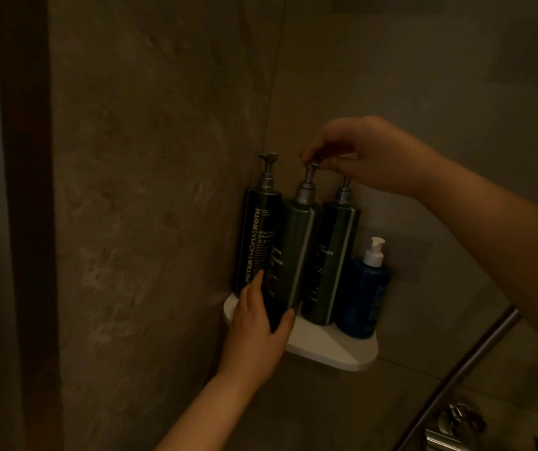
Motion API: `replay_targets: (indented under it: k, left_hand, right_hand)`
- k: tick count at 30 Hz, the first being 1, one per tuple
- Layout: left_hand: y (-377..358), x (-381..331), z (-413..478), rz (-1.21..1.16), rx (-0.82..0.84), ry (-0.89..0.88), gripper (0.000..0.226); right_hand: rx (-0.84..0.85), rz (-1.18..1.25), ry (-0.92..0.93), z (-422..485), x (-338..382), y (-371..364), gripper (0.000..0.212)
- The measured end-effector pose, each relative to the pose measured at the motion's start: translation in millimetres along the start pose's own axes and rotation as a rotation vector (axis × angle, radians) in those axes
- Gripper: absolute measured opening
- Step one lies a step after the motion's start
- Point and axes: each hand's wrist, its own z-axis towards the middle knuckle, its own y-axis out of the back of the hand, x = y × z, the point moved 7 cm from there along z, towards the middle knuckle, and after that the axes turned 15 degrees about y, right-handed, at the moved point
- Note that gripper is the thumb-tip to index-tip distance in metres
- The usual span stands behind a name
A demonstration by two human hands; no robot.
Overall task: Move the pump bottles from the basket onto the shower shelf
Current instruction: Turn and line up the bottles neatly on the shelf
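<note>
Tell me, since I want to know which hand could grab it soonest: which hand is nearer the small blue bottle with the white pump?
Left. The left hand grips the middle dark green bottle low down, nearer the blue bottle; the right hand pinches that bottle's pump well above.

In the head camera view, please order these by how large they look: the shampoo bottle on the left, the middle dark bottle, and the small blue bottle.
1. Shampoo bottle and middle dark bottle: they look alike in size. The middle one is tilted and partly covered by the left hand, so I cannot rank them.
2. Blue bottle: clearly smallest.
</note>
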Motion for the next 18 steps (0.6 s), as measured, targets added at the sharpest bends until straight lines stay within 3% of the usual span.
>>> replay_targets:
  k: [5,14,18]
  left_hand:
    - [-2.9,2.6,-0.6,-0.075,0.072,0.050,0.080]
    - [2.5,-1.9,-6.1,0.006,-0.074,0.000,0.080]
    - [5.4,-2.6,-7.6,0.037,-0.143,-0.002,0.082]
  right_hand:
    - [-0.037,0.133,-0.003,-3.5,1.7,1.6,0.029]
    - [-0.060,0.267,-0.062,-0.7,-7.5,-3.4,0.029]
    - [-0.055,0.197,-0.067,3.9,-6.6,-4.1,0.027]
